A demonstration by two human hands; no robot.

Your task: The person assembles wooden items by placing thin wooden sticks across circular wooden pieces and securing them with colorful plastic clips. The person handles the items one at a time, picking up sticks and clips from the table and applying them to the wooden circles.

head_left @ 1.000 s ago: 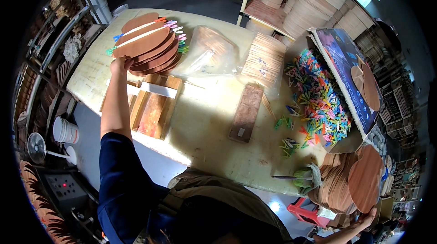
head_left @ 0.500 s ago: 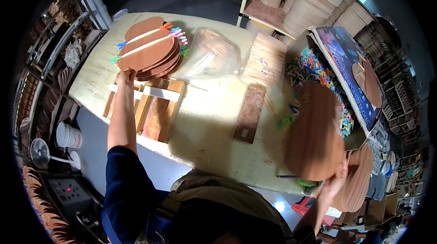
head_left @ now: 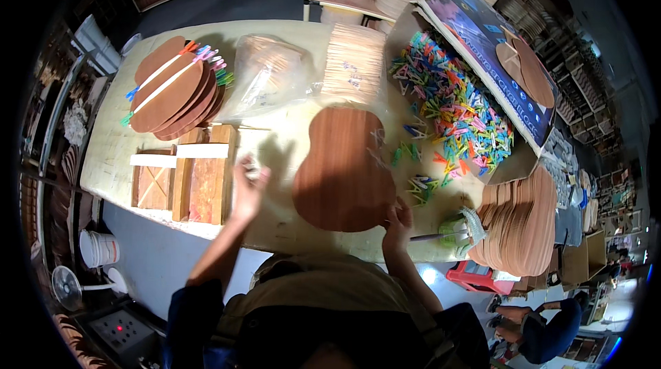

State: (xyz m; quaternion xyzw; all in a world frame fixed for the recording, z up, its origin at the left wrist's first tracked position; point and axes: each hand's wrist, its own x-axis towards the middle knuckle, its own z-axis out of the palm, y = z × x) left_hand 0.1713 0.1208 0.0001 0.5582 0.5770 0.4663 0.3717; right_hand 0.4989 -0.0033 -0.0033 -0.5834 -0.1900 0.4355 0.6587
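Note:
A thin guitar-shaped wooden plate is in front of me over the middle of the table. My right hand grips its lower right edge between thumb and fingers. To the left of the plate my left hand hovers over the table with its fingers apart, holding nothing. Beside that hand lies a wooden jig with white pieces across its top. Beyond the jig is a pile of similar plates; the upper ones carry pale strips held at the ends by coloured clothespins.
A large open carton of coloured clothespins stands at the right, some spilled beside it. Behind the plate are a bundle of wooden strips and a plastic bag. More plates are stacked at the right. A brush-like tool lies near the front edge.
My right hand has brought the plate leftward from the table's right side to the middle, covering the small brown board. My left hand has left the plate pile and come nearer, opening. The view has shifted right.

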